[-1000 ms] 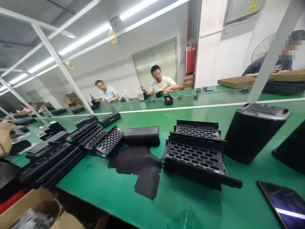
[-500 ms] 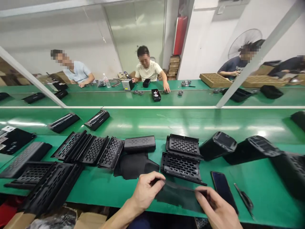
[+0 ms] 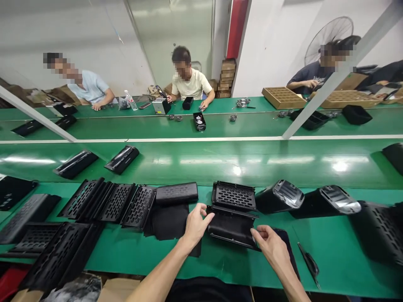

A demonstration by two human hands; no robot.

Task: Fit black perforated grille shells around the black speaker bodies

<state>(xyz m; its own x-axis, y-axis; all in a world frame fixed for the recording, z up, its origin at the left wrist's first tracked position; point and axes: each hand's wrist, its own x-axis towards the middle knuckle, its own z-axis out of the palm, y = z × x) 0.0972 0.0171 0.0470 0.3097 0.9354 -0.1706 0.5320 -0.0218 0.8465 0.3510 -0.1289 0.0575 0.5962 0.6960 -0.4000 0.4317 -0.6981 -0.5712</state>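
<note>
A thin black cloth sheet (image 3: 232,227) lies along the hollow of the nearer black slotted grille panel, covering its slots. My left hand (image 3: 197,224) is at the panel's left end, thumb and forefinger closed on the sheet's edge. At the opposite end, my right hand (image 3: 271,244) pinches the right edge of the sheet. Just behind sits a second slotted grille panel (image 3: 234,197), its slots uncovered. A stack of black cloth sheets (image 3: 168,222) lies left of my left hand. Partly hidden by my right forearm is a dark phone (image 3: 285,241).
Small snips (image 3: 309,264) lie at the right. Several slotted panels (image 3: 118,202) and a closed black housing (image 3: 176,193) stand left. Upright black housings (image 3: 280,196) are at back right. Beyond the green conveyor (image 3: 201,163), co-workers sit behind a white rail (image 3: 176,140).
Both hands have moved forward, carrying the cloth sheet from near the table's front edge onto the nearer grille panel. The camera view has shifted slightly. A co-worker opposite has drawn a hand back.
</note>
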